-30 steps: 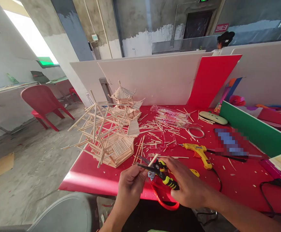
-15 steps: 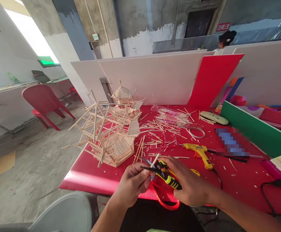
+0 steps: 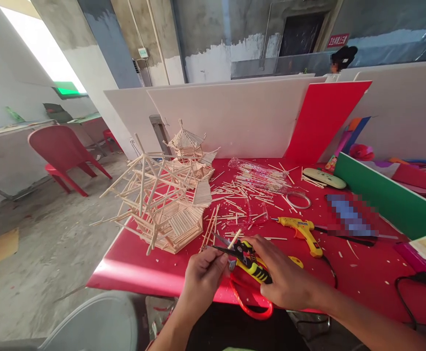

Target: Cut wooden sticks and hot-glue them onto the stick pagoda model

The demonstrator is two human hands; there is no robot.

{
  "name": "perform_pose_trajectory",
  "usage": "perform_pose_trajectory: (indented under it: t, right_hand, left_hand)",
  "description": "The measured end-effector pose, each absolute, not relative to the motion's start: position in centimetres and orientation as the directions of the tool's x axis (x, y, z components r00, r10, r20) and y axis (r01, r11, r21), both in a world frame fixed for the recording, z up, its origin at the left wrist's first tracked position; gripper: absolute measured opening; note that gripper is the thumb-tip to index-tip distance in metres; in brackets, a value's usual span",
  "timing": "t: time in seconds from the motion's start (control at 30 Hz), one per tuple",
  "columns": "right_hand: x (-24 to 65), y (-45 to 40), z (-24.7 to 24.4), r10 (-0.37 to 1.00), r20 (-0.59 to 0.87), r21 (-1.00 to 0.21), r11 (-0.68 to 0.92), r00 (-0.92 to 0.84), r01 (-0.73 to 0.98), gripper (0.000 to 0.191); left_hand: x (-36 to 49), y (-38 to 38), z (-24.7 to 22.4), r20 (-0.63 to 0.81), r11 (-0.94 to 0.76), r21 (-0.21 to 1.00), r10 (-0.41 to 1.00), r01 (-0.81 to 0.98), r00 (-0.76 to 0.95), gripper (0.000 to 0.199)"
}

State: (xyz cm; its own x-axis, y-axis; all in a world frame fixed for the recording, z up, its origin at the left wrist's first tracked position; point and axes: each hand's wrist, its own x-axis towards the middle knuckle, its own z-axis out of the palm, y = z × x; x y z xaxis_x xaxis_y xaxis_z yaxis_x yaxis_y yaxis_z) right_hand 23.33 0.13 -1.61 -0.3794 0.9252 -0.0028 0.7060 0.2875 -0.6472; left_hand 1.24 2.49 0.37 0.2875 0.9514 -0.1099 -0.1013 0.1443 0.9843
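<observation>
My left hand (image 3: 204,277) is closed, pinching a thin wooden stick (image 3: 235,238) whose pale end points up and away. Wrapped around the yellow-and-black handles of a pair of shears (image 3: 252,269) is my right hand (image 3: 285,277). The dark blades lie across the stick, close to my left fingertips. Under the shears, red-handled scissors (image 3: 247,312) rest at the table's front edge. To the left stands a stick-built pagoda model, with an open roof frame (image 3: 143,185) and a hexagonal slatted base (image 3: 183,222). A smaller finished roof (image 3: 185,140) rises behind it.
Loose sticks and a plastic packet of sticks (image 3: 260,175) are scattered over the red table (image 3: 125,268). A tape roll (image 3: 298,200), a yellow glue gun (image 3: 302,229) with its cord and a green board (image 3: 381,195) are to the right. A grey stool (image 3: 95,321) is at lower left.
My left fingers have shifted slightly on the stick, and both hands have moved a little to the left. The shears remain at the stick; the view has turned slightly.
</observation>
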Motion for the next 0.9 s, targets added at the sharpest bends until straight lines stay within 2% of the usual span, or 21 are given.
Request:
perform_pose_trajectory:
  t: [0.07, 0.13, 0.23, 0.33, 0.47, 0.6, 0.67, 0.77, 0.9]
  right_hand:
    - [23.6, 0.1, -1.8, 0.913, -0.044, -0.652, 0.281, -0.405, 0.704, 0.094]
    - [23.8, 0.0, -1.7, 0.898, -0.035, -0.664, 0.307, -0.439, 0.681, 0.096]
    - [23.9, -0.2, -1.6, 0.883, 0.018, -0.68, 0.354, -0.468, 0.642, 0.095]
    - [23.9, -0.5, -1.9, 0.892, 0.065, -0.683, 0.367, -0.448, 0.631, 0.092]
    - [23.8, -0.4, -2.1, 0.92, 0.018, -0.717, 0.284, -0.391, 0.636, 0.088]
    - [23.6, -0.1, -1.1, 0.916, -0.027, -0.799, 0.221, -0.401, 0.56, 0.092]
    - [23.6, -0.2, -0.4, 0.912, -0.09, -0.849, 0.14, -0.4, 0.51, 0.091]
    - [23.6, -0.6, 0.4, 0.912, -0.141, -0.89, 0.053, -0.385, 0.452, 0.08]
    - [23.5, -1.4, 0.7, 0.918, -0.141, -0.893, 0.044, -0.37, 0.448, 0.066]
  left_hand:
    - [1.0, 2.7, 0.4, -0.222, 0.324, 0.922, 0.891, -0.212, 0.396, 0.036]
    - [0.9, 2.9, 0.6, -0.265, 0.447, 0.845, 0.827, -0.293, 0.497, 0.033]
    - [0.9, 3.0, 0.9, -0.267, 0.528, 0.767, 0.78, -0.366, 0.565, 0.029]
    - [1.1, 3.0, 0.9, -0.27, 0.553, 0.739, 0.766, -0.385, 0.583, 0.026]
    - [1.4, 2.8, 0.7, -0.274, 0.525, 0.76, 0.793, -0.383, 0.544, 0.028]
    - [1.5, 2.7, 0.8, -0.273, 0.412, 0.841, 0.883, -0.352, 0.381, 0.033]
    - [1.3, 2.8, 0.9, -0.272, 0.367, 0.872, 0.913, -0.323, 0.303, 0.035]
    - [0.7, 3.0, 0.7, -0.268, 0.331, 0.908, 0.93, -0.255, 0.253, 0.036]
    - [0.0, 3.1, 0.2, -0.211, 0.264, 0.951, 0.935, -0.162, 0.285, 0.035]
